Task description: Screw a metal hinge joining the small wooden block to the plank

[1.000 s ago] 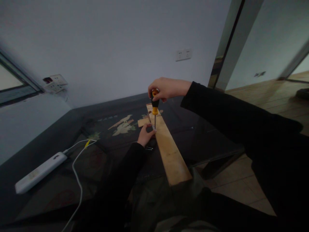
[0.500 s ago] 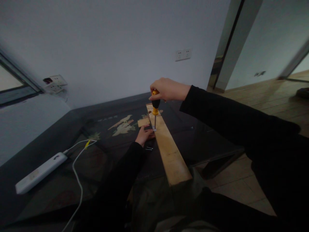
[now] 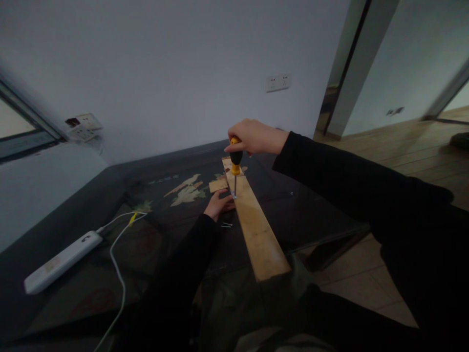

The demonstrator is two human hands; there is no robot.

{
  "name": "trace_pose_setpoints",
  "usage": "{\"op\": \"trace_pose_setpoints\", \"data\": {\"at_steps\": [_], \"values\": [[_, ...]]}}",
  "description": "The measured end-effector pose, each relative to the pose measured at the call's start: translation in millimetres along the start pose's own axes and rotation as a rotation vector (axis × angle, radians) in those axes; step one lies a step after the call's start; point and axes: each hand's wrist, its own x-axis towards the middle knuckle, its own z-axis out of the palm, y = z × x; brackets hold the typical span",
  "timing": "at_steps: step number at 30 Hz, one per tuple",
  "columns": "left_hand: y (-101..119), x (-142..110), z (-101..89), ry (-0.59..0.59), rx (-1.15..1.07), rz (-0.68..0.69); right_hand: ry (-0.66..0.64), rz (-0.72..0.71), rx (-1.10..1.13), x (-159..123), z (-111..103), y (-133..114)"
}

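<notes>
My right hand is closed round the yellow-and-black handle of a screwdriver, held upright. Its shaft runs down to a small metal piece at the left edge of a long wooden board. At that same edge, my left hand grips the board beside the metal piece, with its fingertips partly hidden. A small flat wooden piece lies just beyond the left hand. Thin metal screws or nails rest on the dark table, close to the left wrist.
The dark table bears a painted pattern. A white power strip with a white cable lies at the left. The board's near end reaches past the table edge above my lap. A wall with sockets stands behind.
Almost nothing differs. The right hand has shifted very slightly on the screwdriver handle, while the left hand and the board stay in place.
</notes>
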Motion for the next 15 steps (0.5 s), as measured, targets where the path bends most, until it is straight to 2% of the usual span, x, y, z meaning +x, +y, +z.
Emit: {"op": "trace_pose_setpoints", "data": {"at_steps": [4, 9, 12, 15], "values": [[-2, 4, -0.8, -0.024, 0.013, 0.010, 0.010, 0.026, 0.038, 0, 3, 0], [-4, 5, 0.3, -0.026, 0.021, 0.028, -0.017, -0.001, 0.300, 1, 7, 9], [-5, 5, -0.1, -0.025, 0.023, 0.030, -0.082, -0.011, 0.429, 1, 3, 14], [-6, 7, -1.4, -0.039, 0.021, 0.031, -0.179, -0.021, 0.461, 0, -4, 16]]}}
